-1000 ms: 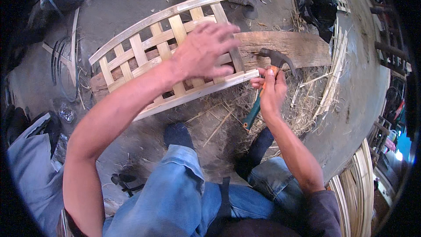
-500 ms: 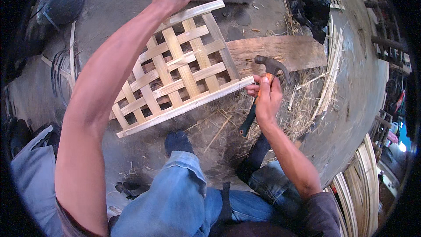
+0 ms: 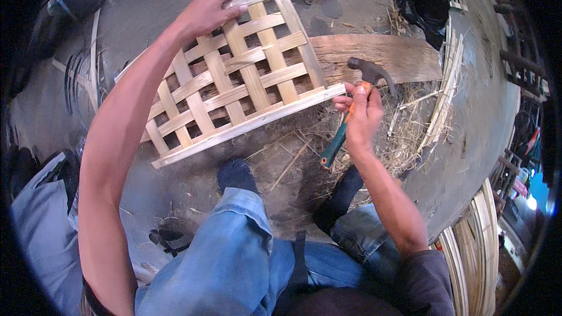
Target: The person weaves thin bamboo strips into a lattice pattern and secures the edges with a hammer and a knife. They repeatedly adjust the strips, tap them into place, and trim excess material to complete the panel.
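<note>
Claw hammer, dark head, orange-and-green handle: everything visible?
The claw hammer has a dark metal head, blunt face toward picture left, curved claw right. Its handle, seemingly plastic or rubber, is orange near the head and dark green below, with orange at the butt. The right hand grips it close to the head; the handle slants down to the left, its butt free. In this view the head overlaps the lower edge of the brown wooden board; contact isn't clear.
</note>
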Demonstrator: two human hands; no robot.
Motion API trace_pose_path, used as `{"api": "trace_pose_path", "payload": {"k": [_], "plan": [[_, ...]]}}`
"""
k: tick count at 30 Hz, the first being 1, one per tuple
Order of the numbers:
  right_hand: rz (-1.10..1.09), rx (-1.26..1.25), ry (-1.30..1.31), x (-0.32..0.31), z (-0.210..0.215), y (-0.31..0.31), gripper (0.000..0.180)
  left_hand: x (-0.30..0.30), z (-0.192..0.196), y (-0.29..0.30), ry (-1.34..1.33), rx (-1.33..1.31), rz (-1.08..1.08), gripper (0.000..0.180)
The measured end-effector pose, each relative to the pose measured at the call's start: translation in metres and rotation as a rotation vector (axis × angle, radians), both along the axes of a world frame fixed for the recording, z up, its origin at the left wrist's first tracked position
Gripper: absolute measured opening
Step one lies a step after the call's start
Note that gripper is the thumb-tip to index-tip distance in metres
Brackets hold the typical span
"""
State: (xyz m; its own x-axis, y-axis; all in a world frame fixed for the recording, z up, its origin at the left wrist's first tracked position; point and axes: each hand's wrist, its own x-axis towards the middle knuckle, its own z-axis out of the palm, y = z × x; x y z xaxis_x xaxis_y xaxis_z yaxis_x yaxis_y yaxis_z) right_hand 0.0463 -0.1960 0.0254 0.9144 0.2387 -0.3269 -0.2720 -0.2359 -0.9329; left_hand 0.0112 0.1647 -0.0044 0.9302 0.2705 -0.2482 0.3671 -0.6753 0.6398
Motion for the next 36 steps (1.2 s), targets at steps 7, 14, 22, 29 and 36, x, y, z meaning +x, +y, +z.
{"api": "trace_pose_path", "payload": {"k": [7, 14, 22, 29, 36], "plan": [[0.039, -0.023, -0.022, -0.001, 0.001, 0.01, 0.026, 0.003, -0.005, 0.015, -0.139, 0.109, -0.093, 0.053], [0.081, -0.02, -0.066, 0.005, -0.011, -0.001, 0.026, -0.007, 0.013, -0.049, -0.369, 0.447, -0.128, 0.06], [0.162, -0.23, -0.164, 0.012, 0.009, -0.003, 0.022, -0.034, 0.027, -0.141, -0.323, 0.266, -0.325, 0.067], [0.749, -0.561, -0.488, 0.036, 0.047, -0.042, 0.029, -0.033, 0.026, -0.145, -0.275, 0.243, -0.296, 0.066], [1.001, -0.664, -0.573, 0.04, 0.061, -0.018, 0.028, -0.033, 0.023, -0.145, -0.345, 0.257, -0.293, 0.065]]}}
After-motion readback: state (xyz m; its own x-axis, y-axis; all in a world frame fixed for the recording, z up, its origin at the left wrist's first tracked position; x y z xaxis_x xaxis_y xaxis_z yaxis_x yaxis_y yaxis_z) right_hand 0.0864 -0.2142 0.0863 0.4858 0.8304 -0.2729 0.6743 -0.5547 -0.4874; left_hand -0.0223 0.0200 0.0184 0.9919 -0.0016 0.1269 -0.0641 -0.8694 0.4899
